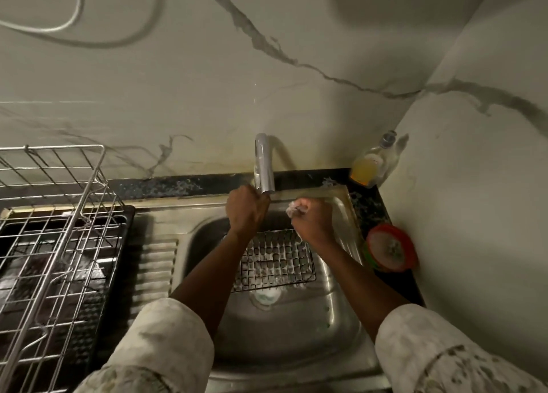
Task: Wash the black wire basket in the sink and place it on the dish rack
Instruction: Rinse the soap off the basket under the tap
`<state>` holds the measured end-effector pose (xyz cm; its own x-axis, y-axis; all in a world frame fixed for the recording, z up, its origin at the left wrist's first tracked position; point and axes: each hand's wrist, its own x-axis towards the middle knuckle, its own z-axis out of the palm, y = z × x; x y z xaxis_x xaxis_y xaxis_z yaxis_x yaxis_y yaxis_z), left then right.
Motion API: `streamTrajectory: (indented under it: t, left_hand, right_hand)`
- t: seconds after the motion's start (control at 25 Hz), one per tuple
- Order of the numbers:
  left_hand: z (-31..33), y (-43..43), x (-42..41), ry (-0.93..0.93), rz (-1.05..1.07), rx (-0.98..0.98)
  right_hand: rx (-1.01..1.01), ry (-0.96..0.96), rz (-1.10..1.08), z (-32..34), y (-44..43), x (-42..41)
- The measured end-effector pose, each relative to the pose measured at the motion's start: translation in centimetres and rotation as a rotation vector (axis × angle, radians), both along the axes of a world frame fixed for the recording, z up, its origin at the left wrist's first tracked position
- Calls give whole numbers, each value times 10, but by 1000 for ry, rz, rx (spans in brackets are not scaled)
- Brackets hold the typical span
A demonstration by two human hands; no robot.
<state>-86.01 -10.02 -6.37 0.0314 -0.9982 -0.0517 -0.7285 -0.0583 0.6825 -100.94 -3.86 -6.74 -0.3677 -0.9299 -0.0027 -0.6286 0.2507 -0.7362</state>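
The black wire basket (pixel 274 259), covered in white suds, lies in the steel sink (pixel 335 309) below both hands. My left hand (pixel 246 210) is curled at the base of the chrome tap (pixel 264 164), seemingly gripping its handle, which the hand hides. My right hand (pixel 311 220) is raised above the basket's right end and grips a small soapy scrubber (pixel 293 208). The wire dish rack (pixel 56 238) stands on a black tray to the left of the sink.
A bottle of yellow liquid (pixel 370 164) stands in the back right corner. A red and green tub with soap (pixel 390 247) sits on the dark counter right of the sink. The ridged drainboard (pixel 154 271) lies between rack and basin. Walls close in behind and right.
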Motion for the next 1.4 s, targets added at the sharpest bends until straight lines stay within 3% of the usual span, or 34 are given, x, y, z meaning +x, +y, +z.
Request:
streamTrajectory:
  t: [0.2,0.36,0.48,0.64,0.72,0.88,1.08,1.16,1.28,1.4]
  left_hand:
    - [2,-7,-6,16,6,45]
    - [-9,-23,8,349,364,204]
    - [-34,-21,37,476,334,353]
    - [-45,-2,43,600,360,325]
    - [-37,-3,31,599,288,279]
    - [-27,-19,10,416,291,227]
    - [-37,-26,17,499,429,300]
    - [-38,-22,25,605,458,310]
    - [-54,5,46,644,556,349]
    - [-69,35,47,790,518,553]
  right_hand:
    - [33,-11,-29,0,-4,8]
    - [63,-105,-58,-3,-8,13]
    - [163,-133,-22,-6,-10,20]
    - [289,-225,-8,-28,-18,37]
    - [360,-364,-114,-37,-29,50]
    - [509,-983,-470,-46,-50,73]
    - [537,-1286,-499,-48,-42,83]
    - [586,-1246,-489,-39,-45,90]
    - [620,-924,-496,-29,-53,101]
    - [637,-1023,-531,-33,-51,103]
